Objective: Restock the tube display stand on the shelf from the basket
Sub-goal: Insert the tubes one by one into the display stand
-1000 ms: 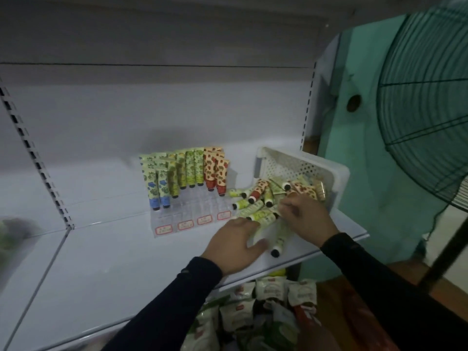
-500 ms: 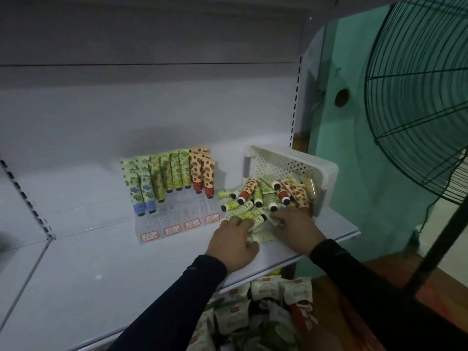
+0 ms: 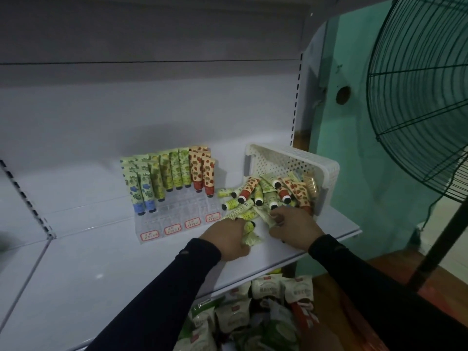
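White shelf (image 3: 76, 274). At left, clear display stand (image 3: 174, 219) with upright tubes in its back rows, caps down: blue-green, green, orange; front slots bare. To its right, loose tubes (image 3: 249, 196) spilling from a white basket (image 3: 326, 173) tipped on its side, mouth facing left. Left hand (image 3: 228, 239), the nearer to the stand, fingers curled round a green tube (image 3: 249, 233) lying with its cap away from the person. Right hand (image 3: 293, 230) pinching another pale tube at the pile's edge. Stand just left of both. Bagged goods (image 3: 253, 312) below.
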`<state>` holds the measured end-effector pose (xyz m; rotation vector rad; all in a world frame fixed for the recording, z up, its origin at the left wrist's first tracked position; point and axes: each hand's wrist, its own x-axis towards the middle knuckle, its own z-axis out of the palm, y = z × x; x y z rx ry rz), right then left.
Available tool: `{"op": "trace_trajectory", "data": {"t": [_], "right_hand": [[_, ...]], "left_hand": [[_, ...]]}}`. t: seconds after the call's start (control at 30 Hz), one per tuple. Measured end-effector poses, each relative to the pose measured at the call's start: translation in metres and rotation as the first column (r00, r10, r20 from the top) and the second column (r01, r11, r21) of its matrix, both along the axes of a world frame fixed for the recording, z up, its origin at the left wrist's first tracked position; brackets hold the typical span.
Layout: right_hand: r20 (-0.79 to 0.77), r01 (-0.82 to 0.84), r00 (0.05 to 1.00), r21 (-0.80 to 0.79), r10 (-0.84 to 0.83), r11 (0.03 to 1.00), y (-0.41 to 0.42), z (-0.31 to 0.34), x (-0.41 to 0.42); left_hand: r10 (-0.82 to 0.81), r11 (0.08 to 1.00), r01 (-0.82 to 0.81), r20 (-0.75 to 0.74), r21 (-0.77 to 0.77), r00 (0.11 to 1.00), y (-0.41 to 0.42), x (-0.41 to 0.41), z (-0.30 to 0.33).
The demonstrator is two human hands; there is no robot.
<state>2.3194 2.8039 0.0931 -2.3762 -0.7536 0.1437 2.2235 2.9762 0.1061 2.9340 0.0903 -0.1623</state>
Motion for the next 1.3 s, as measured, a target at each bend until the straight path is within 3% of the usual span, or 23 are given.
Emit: {"op": "trace_trajectory", "data": {"t": [0.17,0.27,0.37,0.43,0.53,0.63,0.7,0.8,0.9,1.0,1.13,1.3], "right_hand": [[-0.23,0.012,0.972,0.245,0.046,0.969,0.005,0.007,-0.005],[-0.415,0.069,0.891,0.525,0.184,0.848,0.009,0.014,-0.005],[-0.526,0.145,0.798,0.641,0.293,0.753,0.016,0.019,-0.007],[-0.549,0.168,0.78,0.646,0.3,0.744,0.023,0.019,-0.008],[-0.509,0.139,0.818,0.626,0.267,0.768,0.035,0.018,-0.009],[-0.463,0.09,0.838,0.638,0.288,0.765,0.05,0.02,-0.015],[-0.418,0.056,0.864,0.636,0.282,0.77,0.062,0.024,-0.024],[-0.358,0.007,0.891,0.628,0.281,0.778,0.081,0.029,-0.031],[-0.294,-0.062,0.908,0.61,0.299,0.79,0.098,0.037,-0.037],[-0.263,-0.108,0.904,0.624,0.338,0.774,0.116,0.045,-0.04],[-0.262,-0.113,0.891,0.663,0.37,0.74,0.14,0.054,-0.046],[-0.144,-0.197,0.922,0.621,0.358,0.758,0.17,0.06,-0.049]], "left_hand": [[0.037,0.999,-0.037,-0.07,0.008,0.997,0.01,-0.013,0.012],[0.073,0.997,-0.073,-0.047,-0.01,0.996,0.016,-0.02,0.011],[0.174,0.958,-0.167,0.012,-0.233,0.985,0.03,-0.031,0.008],[0.265,0.817,-0.212,0.024,-0.536,0.964,0.038,-0.039,0.007],[0.386,0.512,-0.215,-0.001,-0.831,0.922,0.046,-0.052,0.007],[0.439,0.378,-0.191,-0.006,-0.906,0.898,0.057,-0.059,0.003],[0.453,0.361,-0.158,0.025,-0.919,0.891,0.063,-0.063,0.002],[0.52,0.416,-0.099,0.147,-0.904,0.841,0.068,-0.074,0.005],[0.629,0.458,-0.042,0.29,-0.888,0.721,0.078,-0.089,0.009],[0.731,0.432,0.009,0.356,-0.902,0.582,0.098,-0.105,0.01],[0.845,0.356,0.021,0.332,-0.934,0.419,0.132,-0.121,0.002],[0.906,0.245,-0.025,0.22,-0.969,0.361,0.17,-0.131,-0.025]]}}
